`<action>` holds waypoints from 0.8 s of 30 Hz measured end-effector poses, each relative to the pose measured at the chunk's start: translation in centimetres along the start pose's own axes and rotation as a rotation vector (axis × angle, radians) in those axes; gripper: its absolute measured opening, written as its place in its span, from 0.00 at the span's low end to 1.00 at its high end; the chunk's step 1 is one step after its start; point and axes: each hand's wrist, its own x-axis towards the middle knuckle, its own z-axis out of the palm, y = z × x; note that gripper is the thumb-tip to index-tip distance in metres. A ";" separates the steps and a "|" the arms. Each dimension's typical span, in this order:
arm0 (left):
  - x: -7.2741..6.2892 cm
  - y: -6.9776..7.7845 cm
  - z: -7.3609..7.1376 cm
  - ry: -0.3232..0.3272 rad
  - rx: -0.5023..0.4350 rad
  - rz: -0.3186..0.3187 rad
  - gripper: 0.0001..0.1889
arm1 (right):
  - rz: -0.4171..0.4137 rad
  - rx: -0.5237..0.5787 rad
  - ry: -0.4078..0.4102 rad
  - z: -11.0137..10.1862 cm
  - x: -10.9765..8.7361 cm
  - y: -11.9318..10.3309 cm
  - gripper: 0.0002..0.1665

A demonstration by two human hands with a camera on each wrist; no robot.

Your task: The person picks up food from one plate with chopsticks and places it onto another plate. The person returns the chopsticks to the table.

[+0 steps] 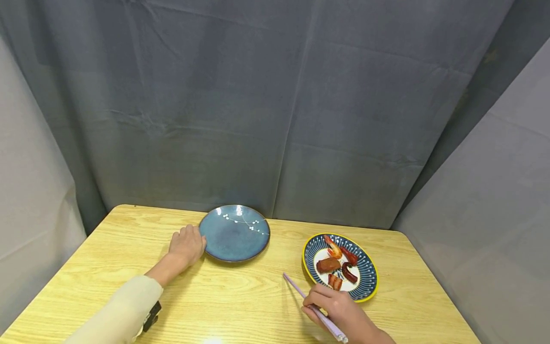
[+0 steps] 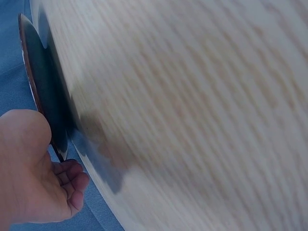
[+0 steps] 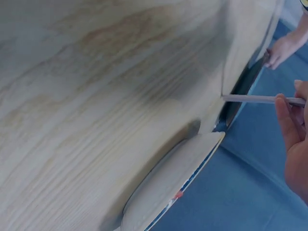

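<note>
At the left rim of a blue plate (image 1: 227, 241) with white blossom sprigs, my left hand (image 1: 186, 246) pinches the edge. The left wrist view shows the thumb on the plate's upper side (image 2: 45, 86) and the fingers curled beneath. My right hand (image 1: 339, 310) holds a pair of lilac chopsticks (image 1: 293, 284), their tips together and pointing toward the blue plate. Just beyond that hand is a yellow-rimmed patterned plate (image 1: 372, 274). On it lie a shrimp (image 1: 333, 249), a brown chunk (image 1: 328, 265), a striped slice (image 1: 335, 282) and dark red pieces (image 1: 349, 273).
A light wood-grain table (image 1: 249, 296) carries both plates. Behind it hangs a grey curtain (image 1: 215, 119), with pale cloth walls (image 1: 485, 191) at the sides. The blue plate sits near the table's back edge, and the patterned plate stands to its right.
</note>
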 end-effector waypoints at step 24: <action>0.2 0.0 0.1 0.007 -0.001 -0.002 0.17 | -0.176 -0.308 -0.382 3.1 -1.8 -1.8 0.10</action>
